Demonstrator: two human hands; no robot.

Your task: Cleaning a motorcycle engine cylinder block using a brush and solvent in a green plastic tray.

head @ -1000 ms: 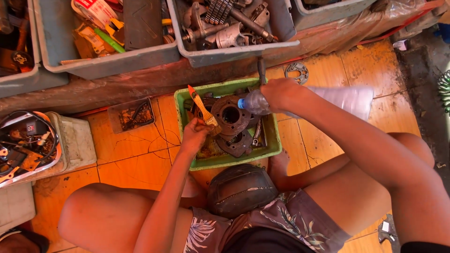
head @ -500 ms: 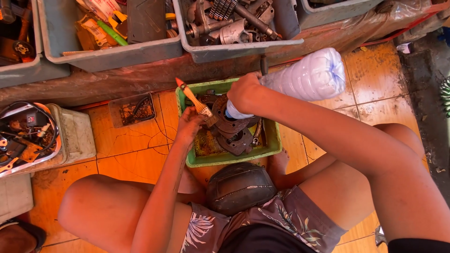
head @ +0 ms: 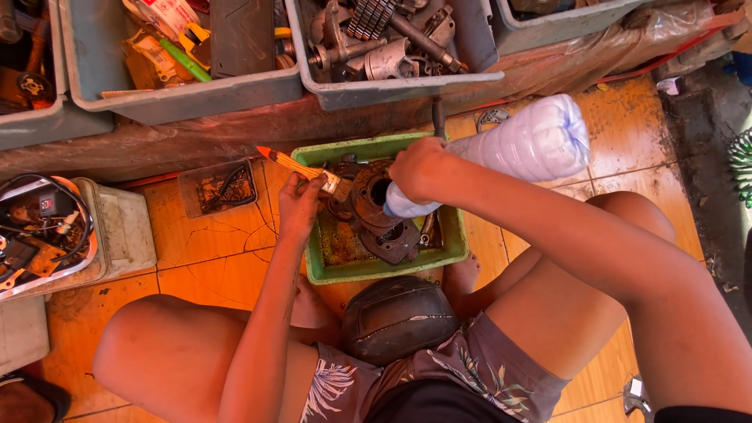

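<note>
2 hands [head: 301, 205] [head: 419, 166] inside green tray [head: 376, 269] rim

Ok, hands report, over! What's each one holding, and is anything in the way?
Left hand grips wooden-handled paintbrush. Right hand tips clear plastic bottle over rusty metal engine part in green plastic tray. Nothing blocking.

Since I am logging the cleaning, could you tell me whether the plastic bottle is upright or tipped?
Tipped. The right hand holds the plastic bottle with its neck slanting down over the metal engine part in the green tray.
</note>
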